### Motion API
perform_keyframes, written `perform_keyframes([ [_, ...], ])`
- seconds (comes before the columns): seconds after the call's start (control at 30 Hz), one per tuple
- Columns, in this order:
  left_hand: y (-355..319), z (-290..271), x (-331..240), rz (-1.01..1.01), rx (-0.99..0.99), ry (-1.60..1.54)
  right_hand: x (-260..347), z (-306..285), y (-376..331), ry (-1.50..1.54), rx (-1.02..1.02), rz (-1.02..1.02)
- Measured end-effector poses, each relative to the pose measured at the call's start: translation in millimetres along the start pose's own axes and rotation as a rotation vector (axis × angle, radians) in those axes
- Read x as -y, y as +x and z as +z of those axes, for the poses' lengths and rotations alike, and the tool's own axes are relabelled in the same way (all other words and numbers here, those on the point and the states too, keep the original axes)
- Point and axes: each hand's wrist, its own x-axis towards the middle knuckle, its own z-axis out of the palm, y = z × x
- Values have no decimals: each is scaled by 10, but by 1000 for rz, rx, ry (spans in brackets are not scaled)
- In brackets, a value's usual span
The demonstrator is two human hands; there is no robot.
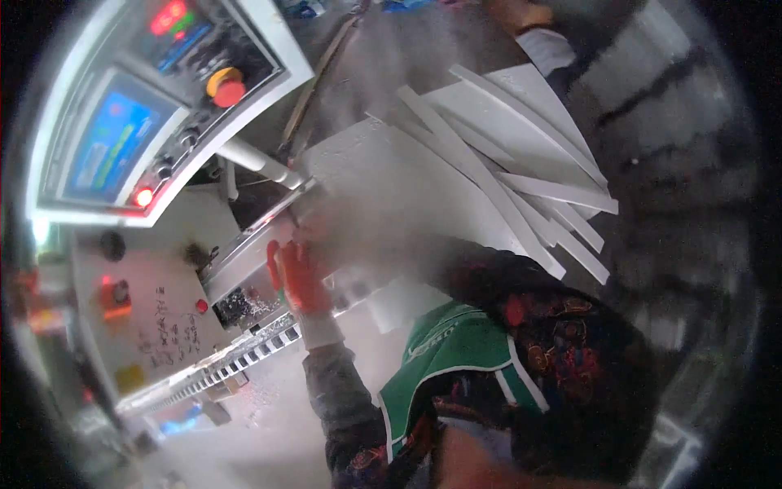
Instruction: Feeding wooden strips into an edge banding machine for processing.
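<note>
Many cut white strips [521,175] already stacked on the white panel [383,175]. Left hand [300,277], orange-gloved, lies on the panel edge by the machine rail [252,236]; finger state unclear, right hand unseen.

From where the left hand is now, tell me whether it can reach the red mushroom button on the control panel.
Probably yes. The left hand, in its orange glove, lies on the white board below the red mushroom button; only the white tube crosses between, and going over it looks possible.

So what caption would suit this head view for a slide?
Gloved left hand rests on a white panel at a machine, white strips stacked beyond, control console alongside.
</note>
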Motion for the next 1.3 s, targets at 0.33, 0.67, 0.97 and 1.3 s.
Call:
perform_keyframes([
  [0.33,347,-323,-114,63,-82,-15,-2045,494,-2972,-401,-158,815],
  [0.67,521,-456,-184,251,-272,343,-2517,504,-3351,-57,172,1006],
  [0.97,23,-64,531,111,84,747,-2481,248,-3963,1547,-354,691],
  [1.3,-957,1095,1532,-254,521,440,-1765,-1085,-3733,1765,433,537],
])
